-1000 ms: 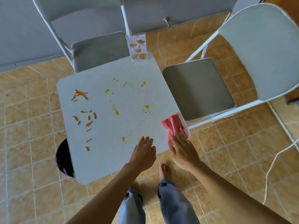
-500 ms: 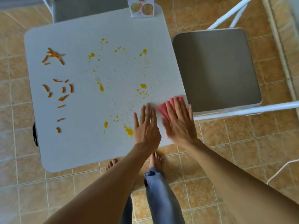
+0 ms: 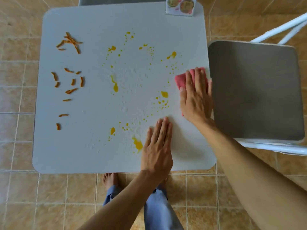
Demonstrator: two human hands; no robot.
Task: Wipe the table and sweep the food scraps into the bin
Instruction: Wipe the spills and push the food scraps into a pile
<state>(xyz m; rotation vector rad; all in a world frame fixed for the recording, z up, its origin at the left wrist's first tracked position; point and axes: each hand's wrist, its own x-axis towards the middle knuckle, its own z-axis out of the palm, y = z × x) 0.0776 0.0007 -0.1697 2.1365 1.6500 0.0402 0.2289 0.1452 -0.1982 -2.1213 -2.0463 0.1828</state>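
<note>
A white square table [image 3: 99,155] fills the view from above. Several orange food scraps [image 3: 71,80] lie along its left side. Yellow sauce spots and splashes [image 3: 137,144] and pale crumbs are scattered over the middle. A pink cloth [image 3: 180,79] lies at the table's right edge, and my right hand [image 3: 196,98] presses flat on it, fingers pointing away from me. My left hand [image 3: 157,146] rests palm down on the table near the front edge, just right of a yellow splash, holding nothing. No bin shows in this frame.
A grey folding chair seat [image 3: 254,90] with a white frame stands close against the table's right edge. A small picture menu card [image 3: 181,5] stands at the far right corner. My bare foot [image 3: 110,180] and blue trouser legs are below the front edge, on tan floor tiles.
The view has moved in over the table. My right hand has slid the pink cloth forward along the right edge. My left hand stays flat near the front.
</note>
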